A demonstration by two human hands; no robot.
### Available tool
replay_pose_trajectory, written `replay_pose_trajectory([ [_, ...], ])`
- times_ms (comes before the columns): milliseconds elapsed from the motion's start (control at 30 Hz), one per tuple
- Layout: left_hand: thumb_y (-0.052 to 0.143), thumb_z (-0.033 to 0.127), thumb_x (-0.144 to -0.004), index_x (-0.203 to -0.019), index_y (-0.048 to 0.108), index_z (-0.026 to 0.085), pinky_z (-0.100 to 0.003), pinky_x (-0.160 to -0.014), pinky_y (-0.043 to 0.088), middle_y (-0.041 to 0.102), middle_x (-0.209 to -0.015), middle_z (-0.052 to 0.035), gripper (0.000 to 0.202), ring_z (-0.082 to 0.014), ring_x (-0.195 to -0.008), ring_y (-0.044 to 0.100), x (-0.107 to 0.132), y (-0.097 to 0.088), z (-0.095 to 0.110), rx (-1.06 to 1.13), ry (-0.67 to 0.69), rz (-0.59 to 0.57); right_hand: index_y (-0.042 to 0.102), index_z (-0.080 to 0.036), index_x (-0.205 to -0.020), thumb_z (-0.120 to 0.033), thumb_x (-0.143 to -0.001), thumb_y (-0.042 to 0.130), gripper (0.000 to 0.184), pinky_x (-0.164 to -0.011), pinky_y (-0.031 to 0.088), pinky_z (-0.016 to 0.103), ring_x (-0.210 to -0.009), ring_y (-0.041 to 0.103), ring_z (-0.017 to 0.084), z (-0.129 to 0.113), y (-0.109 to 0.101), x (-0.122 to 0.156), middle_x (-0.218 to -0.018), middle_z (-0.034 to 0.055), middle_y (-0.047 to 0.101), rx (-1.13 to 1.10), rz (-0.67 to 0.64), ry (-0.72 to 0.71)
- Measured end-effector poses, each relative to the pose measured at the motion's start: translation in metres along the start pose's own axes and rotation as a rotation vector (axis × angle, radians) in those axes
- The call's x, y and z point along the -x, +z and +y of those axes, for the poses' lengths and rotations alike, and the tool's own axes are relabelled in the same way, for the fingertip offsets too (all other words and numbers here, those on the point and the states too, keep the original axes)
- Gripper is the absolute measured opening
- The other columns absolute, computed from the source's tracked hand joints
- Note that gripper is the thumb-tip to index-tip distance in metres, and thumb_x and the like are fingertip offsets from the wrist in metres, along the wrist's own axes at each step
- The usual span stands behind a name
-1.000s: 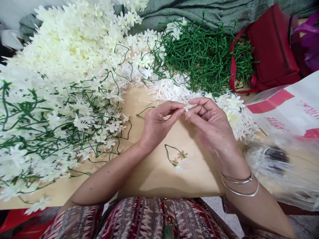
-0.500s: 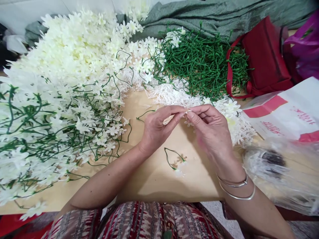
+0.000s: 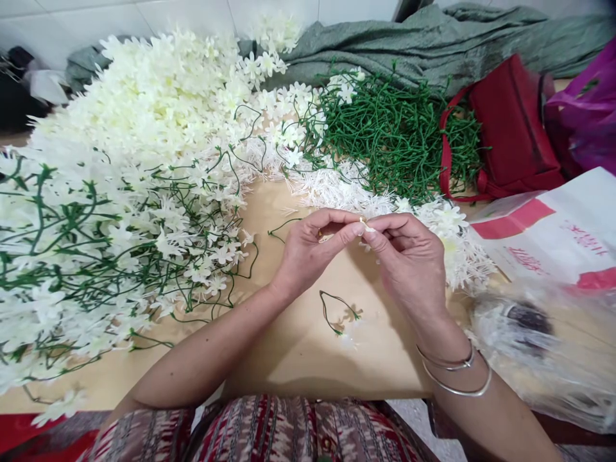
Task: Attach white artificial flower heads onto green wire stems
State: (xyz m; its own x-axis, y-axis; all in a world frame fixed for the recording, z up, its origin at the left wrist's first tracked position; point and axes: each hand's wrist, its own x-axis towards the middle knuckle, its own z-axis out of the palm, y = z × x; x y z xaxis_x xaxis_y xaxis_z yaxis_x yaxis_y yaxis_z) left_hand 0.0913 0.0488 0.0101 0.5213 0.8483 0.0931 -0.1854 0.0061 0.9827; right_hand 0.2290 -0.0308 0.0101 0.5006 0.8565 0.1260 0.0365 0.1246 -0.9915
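Observation:
My left hand (image 3: pixel 308 253) and my right hand (image 3: pixel 409 260) meet fingertip to fingertip over the tan tabletop (image 3: pixel 298 346). Both are closed in a pinch on a small white flower piece (image 3: pixel 366 226) between them. Just below the hands a short green stem with small white flowers (image 3: pixel 339 314) lies loose on the table. Behind the hands runs a strip of white spiky plastic flower parts (image 3: pixel 337 186). My right wrist wears two thin silver bangles (image 3: pixel 457 375).
A big heap of white artificial flowers on green stems (image 3: pixel 120 192) fills the left side. Bare green stems (image 3: pixel 389 128) are piled at the back. A red bag (image 3: pixel 505 128), a white-and-red plastic bag (image 3: pixel 553 231) and a clear plastic bag (image 3: pixel 543 346) crowd the right.
The view has tilted slightly, so everything sits lower in the picture. My hands stay together, the fingers working the small white piece; the loose stem on the table has not moved.

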Motion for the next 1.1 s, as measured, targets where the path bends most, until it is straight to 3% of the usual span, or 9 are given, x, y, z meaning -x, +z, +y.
replay_pose_trajectory([
  [133, 0.085, 0.043, -0.089, -0.092, 0.079, 0.018, -0.03, -0.086, 0.063, 0.081, -0.091, -0.0031, 0.026, -0.0155, -0.085, 0.075, 0.0, 0.003, -0.004, 0.103, -0.011, -0.029, 0.078, -0.026, -0.095, -0.032, -0.088, 0.086, 0.012, -0.07, 0.054, 0.031, -0.075, 0.066, 0.016, -0.002, 0.0, 0.001, -0.084, -0.0006, 0.074, 0.048, 0.024, -0.035],
  [300, 0.078, 0.037, -0.095, -0.096, 0.078, 0.017, -0.034, -0.092, 0.063, 0.082, -0.101, -0.0077, 0.02, -0.0178, -0.093, 0.075, 0.009, 0.013, -0.01, 0.136, -0.008, -0.055, 0.078, -0.027, -0.094, -0.027, -0.091, 0.082, 0.005, -0.077, 0.053, 0.035, -0.082, 0.067, 0.018, 0.0, -0.004, 0.001, -0.087, -0.0003, 0.072, 0.172, 0.058, -0.273],
  [433, 0.073, 0.03, -0.099, -0.101, 0.078, 0.02, -0.034, -0.09, 0.063, 0.081, -0.111, -0.0094, 0.011, -0.0187, -0.097, 0.075, 0.007, 0.008, -0.005, -0.099, 0.072, 0.008, 0.075, -0.028, -0.093, -0.028, -0.092, 0.081, 0.007, -0.093, 0.054, 0.044, -0.101, 0.069, 0.023, 0.006, -0.008, -0.004, -0.102, 0.0046, 0.072, 0.178, 0.095, -0.307],
  [567, 0.065, 0.023, -0.102, -0.111, 0.074, 0.019, -0.03, -0.083, 0.06, 0.079, -0.112, -0.0069, 0.013, -0.0149, -0.093, 0.071, -0.01, -0.024, 0.022, -0.498, 0.33, 0.052, 0.068, -0.026, -0.094, -0.028, -0.096, 0.076, 0.009, -0.094, 0.055, 0.045, -0.102, 0.073, 0.023, 0.005, -0.008, -0.005, -0.105, 0.0054, 0.076, 0.082, 0.067, -0.267],
  [700, 0.063, 0.012, -0.097, -0.102, 0.074, 0.019, -0.031, -0.084, 0.055, 0.076, -0.104, -0.0035, 0.014, -0.0138, -0.085, 0.07, -0.016, -0.059, 0.062, -0.919, 0.265, -0.087, 0.066, -0.027, -0.095, -0.029, -0.096, 0.076, 0.01, -0.083, 0.056, 0.041, -0.089, 0.073, 0.021, -0.001, -0.007, -0.002, -0.096, 0.0025, 0.076, 0.094, 0.036, -0.213],
  [800, 0.071, 0.01, -0.089, -0.094, 0.075, 0.019, -0.03, -0.081, 0.052, 0.075, -0.096, -0.0019, 0.011, -0.0164, -0.084, 0.069, -0.007, -0.07, 0.079, -1.121, 0.128, -0.391, 0.068, -0.028, -0.093, -0.033, -0.094, 0.079, 0.012, -0.079, 0.055, 0.041, -0.084, 0.071, 0.022, -0.002, -0.007, -0.001, -0.094, 0.0032, 0.075, 0.11, 0.03, -0.189],
  [900, 0.074, 0.007, -0.084, -0.092, 0.074, 0.018, -0.03, -0.078, 0.049, 0.075, -0.098, -0.0037, 0.014, -0.0186, -0.085, 0.068, 0.007, -0.073, 0.073, -1.242, 0.027, -0.542, 0.07, -0.028, -0.092, -0.035, -0.092, 0.08, 0.013, -0.079, 0.055, 0.042, -0.085, 0.072, 0.023, 0.0, -0.008, -0.002, -0.093, 0.0044, 0.075, 0.127, 0.03, -0.187],
  [1100, 0.066, 0.016, -0.098, -0.088, 0.073, 0.018, -0.031, -0.084, 0.048, 0.074, -0.096, -0.0056, 0.012, -0.0204, -0.091, 0.066, 0.019, -0.083, 0.034, -1.157, 0.148, -0.49, 0.071, -0.03, -0.094, -0.035, -0.093, 0.08, 0.011, -0.086, 0.058, 0.045, -0.09, 0.073, 0.025, 0.007, -0.011, -0.002, -0.096, 0.0057, 0.076, 0.154, 0.006, -0.177],
])
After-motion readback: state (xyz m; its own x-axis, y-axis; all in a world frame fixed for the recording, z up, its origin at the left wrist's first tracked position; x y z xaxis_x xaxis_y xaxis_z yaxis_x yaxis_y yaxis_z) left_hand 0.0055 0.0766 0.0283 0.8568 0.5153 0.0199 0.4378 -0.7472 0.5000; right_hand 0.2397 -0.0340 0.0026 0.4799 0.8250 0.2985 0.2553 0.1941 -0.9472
